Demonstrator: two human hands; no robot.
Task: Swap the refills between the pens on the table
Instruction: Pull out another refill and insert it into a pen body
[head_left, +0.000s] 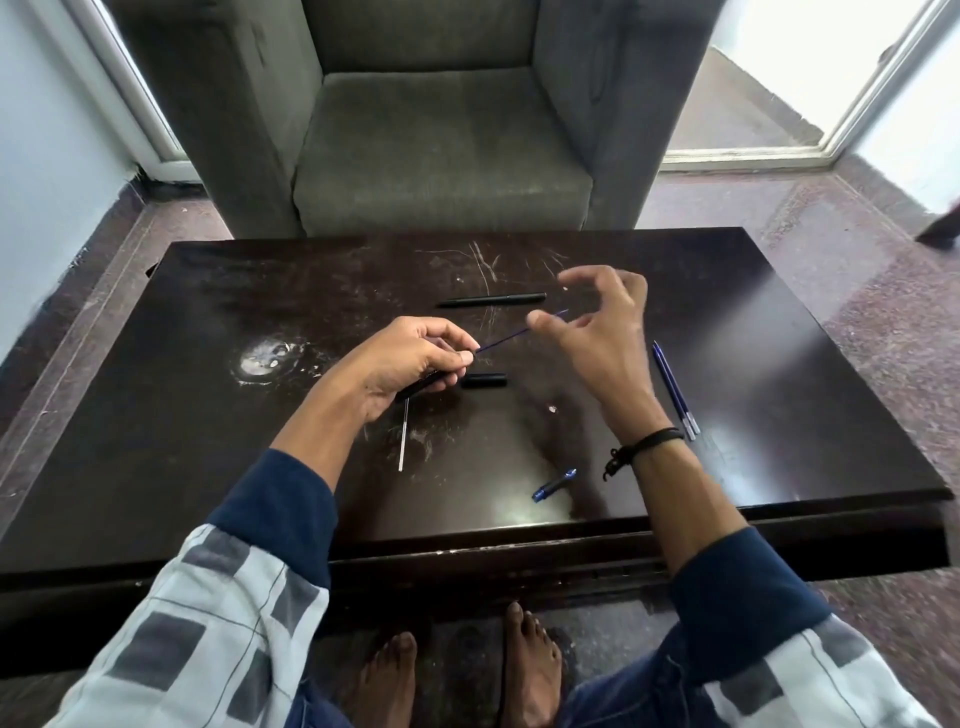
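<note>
My left hand (410, 358) grips a black pen barrel (418, 385) above the dark table (218, 467). A thin blue refill (506, 339) sticks out of the barrel's tip toward the right. My right hand (597, 322) hovers at the refill's far end with its fingers spread, holding nothing. A whole black pen (491, 300) lies beyond the hands. A short black pen piece (484, 381) rests just right of my left hand. A pale refill (403, 441) lies below my left hand. A blue pen section (555, 484) lies near the front edge.
Two blue pen parts (674, 389) lie side by side at the right of the table. A grey armchair (441, 130) stands right behind the table. White smudges (265, 356) mark the tabletop at the left. My bare feet (457, 670) show under the front edge.
</note>
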